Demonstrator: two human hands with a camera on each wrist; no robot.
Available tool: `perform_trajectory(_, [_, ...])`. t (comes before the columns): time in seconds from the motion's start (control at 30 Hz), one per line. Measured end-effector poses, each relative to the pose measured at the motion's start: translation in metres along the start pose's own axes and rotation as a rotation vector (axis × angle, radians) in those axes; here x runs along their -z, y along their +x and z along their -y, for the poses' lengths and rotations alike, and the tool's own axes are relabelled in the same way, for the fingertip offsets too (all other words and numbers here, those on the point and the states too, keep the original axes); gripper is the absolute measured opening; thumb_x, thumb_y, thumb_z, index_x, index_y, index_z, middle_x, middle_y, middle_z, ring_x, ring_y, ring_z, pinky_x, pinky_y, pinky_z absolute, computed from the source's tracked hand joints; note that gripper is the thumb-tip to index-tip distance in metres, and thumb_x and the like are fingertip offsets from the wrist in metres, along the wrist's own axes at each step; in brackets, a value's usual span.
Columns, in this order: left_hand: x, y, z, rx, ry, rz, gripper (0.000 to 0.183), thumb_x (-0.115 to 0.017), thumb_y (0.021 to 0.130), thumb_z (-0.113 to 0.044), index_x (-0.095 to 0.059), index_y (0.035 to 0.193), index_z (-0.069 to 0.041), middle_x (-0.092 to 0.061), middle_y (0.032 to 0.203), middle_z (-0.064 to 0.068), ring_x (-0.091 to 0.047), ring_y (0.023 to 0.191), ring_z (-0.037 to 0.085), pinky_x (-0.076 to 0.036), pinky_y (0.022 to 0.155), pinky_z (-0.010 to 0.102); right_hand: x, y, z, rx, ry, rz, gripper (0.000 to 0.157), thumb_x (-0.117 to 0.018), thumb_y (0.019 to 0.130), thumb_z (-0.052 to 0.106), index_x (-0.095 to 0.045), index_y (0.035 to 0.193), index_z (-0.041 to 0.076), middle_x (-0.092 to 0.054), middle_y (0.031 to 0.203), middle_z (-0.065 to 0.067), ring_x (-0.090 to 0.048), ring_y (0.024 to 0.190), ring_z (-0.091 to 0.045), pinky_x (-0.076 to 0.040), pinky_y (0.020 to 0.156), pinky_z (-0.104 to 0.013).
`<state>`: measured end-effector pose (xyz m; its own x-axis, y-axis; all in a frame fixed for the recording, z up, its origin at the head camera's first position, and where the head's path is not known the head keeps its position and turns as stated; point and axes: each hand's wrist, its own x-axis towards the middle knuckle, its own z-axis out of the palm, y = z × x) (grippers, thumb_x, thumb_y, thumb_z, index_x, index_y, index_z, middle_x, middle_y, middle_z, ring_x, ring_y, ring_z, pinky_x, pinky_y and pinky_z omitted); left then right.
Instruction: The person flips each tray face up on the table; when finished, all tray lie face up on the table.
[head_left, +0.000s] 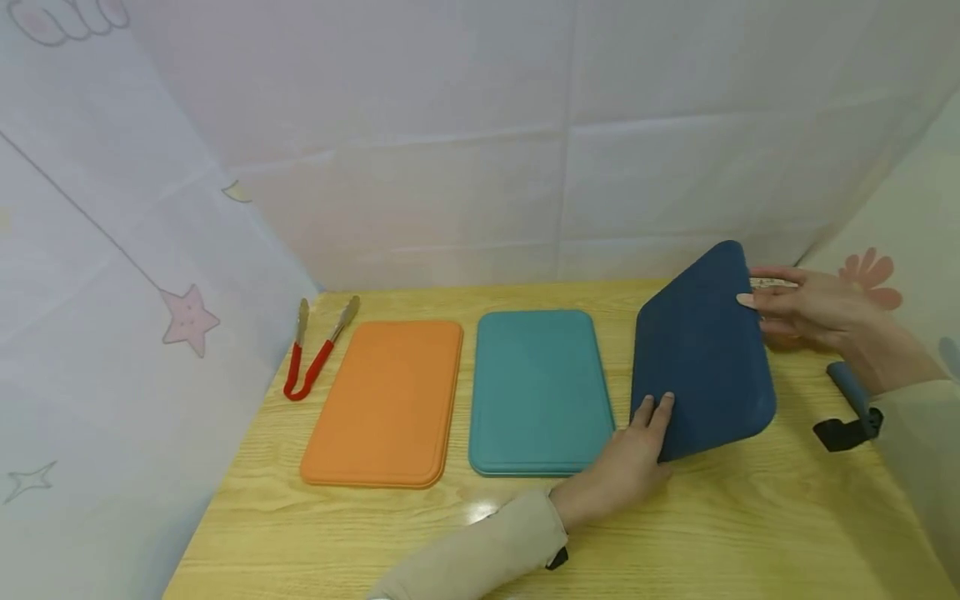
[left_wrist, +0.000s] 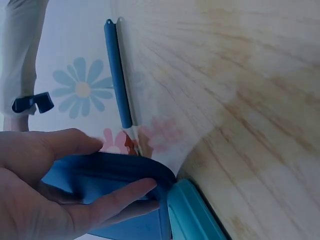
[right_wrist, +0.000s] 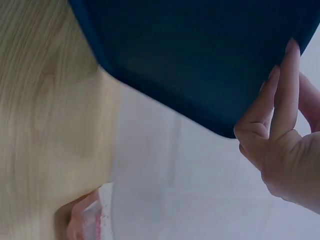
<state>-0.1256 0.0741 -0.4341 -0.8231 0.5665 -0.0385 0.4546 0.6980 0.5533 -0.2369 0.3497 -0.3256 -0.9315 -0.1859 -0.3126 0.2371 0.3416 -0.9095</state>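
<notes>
A dark blue board (head_left: 697, 358), rectangular with rounded corners, is held tilted up off the table by both hands. At its lower left edge, my left hand (head_left: 618, 475) grips it, the thumb on one side and the fingers on the other. My right hand (head_left: 825, 312) pinches the upper right edge, its thumb on the face toward me and fingers behind. A rimmed face (right_wrist: 195, 55) of the board fills the top of the right wrist view. Beside it a teal board (head_left: 536, 392) lies flat, with an orange board (head_left: 386, 400) farther left.
Red-handled tongs (head_left: 307, 362) lie spread at the table's left side. A blue handle (left_wrist: 117, 75) with a shiny part partly hidden by the board lies at right. Near the back right is a pinkish packet (right_wrist: 90, 215) with a white label. Patterned cloth walls (head_left: 450, 167) surround the wooden table.
</notes>
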Motion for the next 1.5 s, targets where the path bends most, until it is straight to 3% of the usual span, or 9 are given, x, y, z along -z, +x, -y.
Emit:
perform_trajectory(0.13, [0.001,-0.006,0.0,-0.088,-0.035,-0.076,0.09,-0.064,0.094,-0.016,0.001,0.156,-0.022,-0.021,0.157,0.015,-0.052,0.051,0.003,-0.036,0.041,0.013,-0.018,-0.001,0.01,0.032,-0.044,-0.033,0.086,-0.062,0.095,0.031,-0.004,0.157,0.017,-0.04,0.127,-0.004,-0.059,0.094,0.006,-0.052,0.089,-0.028])
perform_trajectory(0.37, [0.012,-0.013,-0.004,-0.318,-0.023,-0.255,0.097,-0.064,0.092,-0.01,0.009,0.155,-0.017,-0.043,0.143,0.023,-0.068,0.094,0.016,-0.038,0.048,0.008,-0.035,0.0,0.02,0.093,-0.028,-0.046,0.084,-0.06,0.097,0.026,-0.002,0.157,0.016,-0.054,0.103,0.01,-0.06,0.093,0.001,-0.053,0.086,-0.028])
perform_trajectory(0.53, [0.024,-0.017,-0.014,-0.378,-0.081,-0.335,0.094,-0.061,0.093,-0.009,0.008,0.155,-0.016,-0.033,0.152,0.016,-0.048,0.045,-0.003,-0.029,0.037,0.007,-0.045,0.001,0.027,0.119,-0.022,-0.065,0.086,-0.062,0.096,0.027,-0.003,0.157,0.017,-0.049,0.112,0.001,-0.061,0.092,0.0,-0.053,0.086,-0.028])
perform_trajectory(0.7, [0.039,-0.016,-0.024,-0.415,-0.084,-0.44,0.085,-0.058,0.095,-0.016,0.002,0.156,-0.016,-0.027,0.156,0.009,-0.044,0.042,-0.001,-0.026,0.037,0.007,-0.055,0.003,0.033,0.134,0.012,-0.09,0.088,-0.066,0.093,0.028,-0.008,0.157,0.017,-0.055,0.105,0.005,-0.063,0.09,-0.004,-0.055,0.083,-0.03])
perform_trajectory(0.83, [0.049,-0.016,-0.027,-0.43,-0.009,-0.456,0.075,-0.054,0.099,-0.019,-0.006,0.157,-0.017,-0.036,0.149,0.018,-0.043,0.042,-0.002,-0.026,0.038,0.006,-0.058,0.004,0.034,0.159,0.006,-0.078,0.086,-0.063,0.094,0.029,-0.006,0.157,0.016,-0.056,0.105,0.005,-0.063,0.09,-0.005,-0.055,0.082,-0.031])
perform_trajectory(1.03, [0.056,-0.018,-0.022,-0.432,-0.033,-0.449,0.069,-0.053,0.098,-0.013,-0.014,0.155,-0.015,-0.036,0.147,0.025,-0.033,0.039,-0.005,-0.029,0.04,0.003,-0.061,0.01,0.015,0.202,0.025,-0.07,0.084,-0.036,0.098,0.054,0.011,0.155,0.014,-0.061,0.099,-0.001,-0.067,0.084,-0.015,-0.057,0.076,-0.039])
perform_trajectory(1.2, [0.059,-0.02,-0.017,-0.422,-0.119,-0.438,0.07,-0.052,0.099,-0.01,-0.012,0.156,-0.015,-0.03,0.151,0.024,-0.049,0.048,-0.006,-0.035,0.044,0.001,-0.07,0.019,-0.036,0.096,-0.093,0.001,0.088,-0.028,0.099,0.058,0.014,0.152,0.002,-0.053,0.12,-0.035,-0.065,0.099,-0.038,-0.056,0.078,-0.047])
perform_trajectory(1.4, [0.059,-0.021,-0.006,-0.283,-0.257,-0.436,0.072,-0.054,0.099,-0.012,-0.011,0.156,-0.02,-0.03,0.153,0.014,-0.052,0.048,-0.001,-0.041,0.054,0.004,-0.085,0.025,-0.089,-0.003,-0.259,0.059,0.08,-0.032,0.104,0.045,-0.01,0.143,-0.022,-0.05,0.125,-0.039,-0.061,0.104,-0.042,-0.055,0.082,-0.046])
perform_trajectory(1.5, [0.059,-0.019,0.0,-0.193,-0.382,-0.448,0.07,-0.056,0.098,-0.013,-0.016,0.156,-0.02,-0.058,0.13,0.012,-0.051,0.051,-0.003,-0.044,0.057,0.008,-0.091,0.024,-0.098,-0.005,-0.226,0.037,0.072,-0.039,0.105,0.034,-0.016,0.142,-0.023,-0.053,0.123,-0.038,-0.063,0.103,-0.039,-0.055,0.082,-0.042])
